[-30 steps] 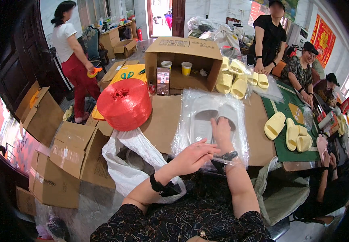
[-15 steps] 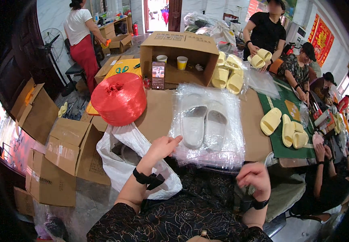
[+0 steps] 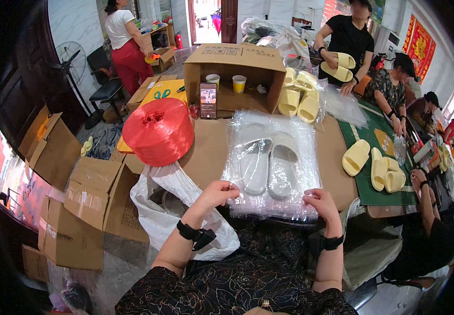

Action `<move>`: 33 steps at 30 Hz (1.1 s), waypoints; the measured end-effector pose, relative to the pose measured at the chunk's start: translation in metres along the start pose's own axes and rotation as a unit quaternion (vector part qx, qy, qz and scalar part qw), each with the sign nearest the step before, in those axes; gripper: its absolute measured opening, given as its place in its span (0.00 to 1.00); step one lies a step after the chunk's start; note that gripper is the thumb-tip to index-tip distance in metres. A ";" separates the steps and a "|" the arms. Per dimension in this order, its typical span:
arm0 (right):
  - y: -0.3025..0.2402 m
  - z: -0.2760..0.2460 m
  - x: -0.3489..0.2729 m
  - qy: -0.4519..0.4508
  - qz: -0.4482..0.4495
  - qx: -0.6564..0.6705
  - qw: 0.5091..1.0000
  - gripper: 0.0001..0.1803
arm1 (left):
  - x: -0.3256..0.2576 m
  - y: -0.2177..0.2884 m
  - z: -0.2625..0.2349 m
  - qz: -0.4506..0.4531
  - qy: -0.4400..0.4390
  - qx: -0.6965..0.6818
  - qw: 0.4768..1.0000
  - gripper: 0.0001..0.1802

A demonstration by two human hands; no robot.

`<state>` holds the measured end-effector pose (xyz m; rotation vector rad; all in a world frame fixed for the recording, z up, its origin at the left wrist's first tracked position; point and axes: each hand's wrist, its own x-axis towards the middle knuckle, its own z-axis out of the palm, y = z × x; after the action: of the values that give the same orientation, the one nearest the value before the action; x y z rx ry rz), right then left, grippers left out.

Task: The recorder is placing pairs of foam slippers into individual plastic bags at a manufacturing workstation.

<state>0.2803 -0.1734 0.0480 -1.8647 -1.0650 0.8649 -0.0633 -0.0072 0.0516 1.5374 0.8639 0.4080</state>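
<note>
A pair of grey slide slippers (image 3: 283, 167) lies side by side inside a clear plastic bag (image 3: 305, 140), on top of a stack of similar bags in front of me. My left hand (image 3: 217, 196) is at the bag's near left edge, thumb and fingers pinched on the plastic. Across from it, my right hand (image 3: 321, 203) pinches the near right edge between thumb and forefinger. Both slippers rest flat, toes away from my body on a brown cardboard surface, seen through shiny, wrinkled film.
Around the bag stand a red twine roll (image 3: 158, 131), a phone (image 3: 208, 101) and an open carton (image 3: 234, 60) with paper cups. Yellow slippers (image 3: 355, 157) lie on a green mat (image 3: 366, 194). A white sack (image 3: 156, 231) hangs at left. Co-workers sit and stand to the right.
My right hand has moved up and left to the bag's near right edge. My left hand stays at the left edge. A standing person at back right has shifted the yellow slippers held.
</note>
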 end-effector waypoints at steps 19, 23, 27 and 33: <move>-0.018 -0.021 0.022 0.070 -0.180 0.251 0.949 0.09 | 0.019 0.021 -0.012 0.131 0.047 -0.174 0.975 0.10; -0.003 -0.019 0.030 0.121 -0.240 0.241 0.933 0.07 | 0.016 0.018 0.002 0.250 0.095 -0.104 0.958 0.08; 0.032 -0.015 0.033 0.119 -0.232 0.167 0.951 0.08 | 0.025 -0.020 0.009 0.294 0.099 0.017 0.951 0.05; 0.033 0.006 0.012 0.261 -0.240 -0.189 0.916 0.13 | 0.031 -0.030 0.017 0.123 0.063 -0.140 0.981 0.10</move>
<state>0.2920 -0.1716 0.0141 -1.8534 -1.3082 -0.1383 -0.0398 0.0021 0.0128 1.3692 0.6798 0.7804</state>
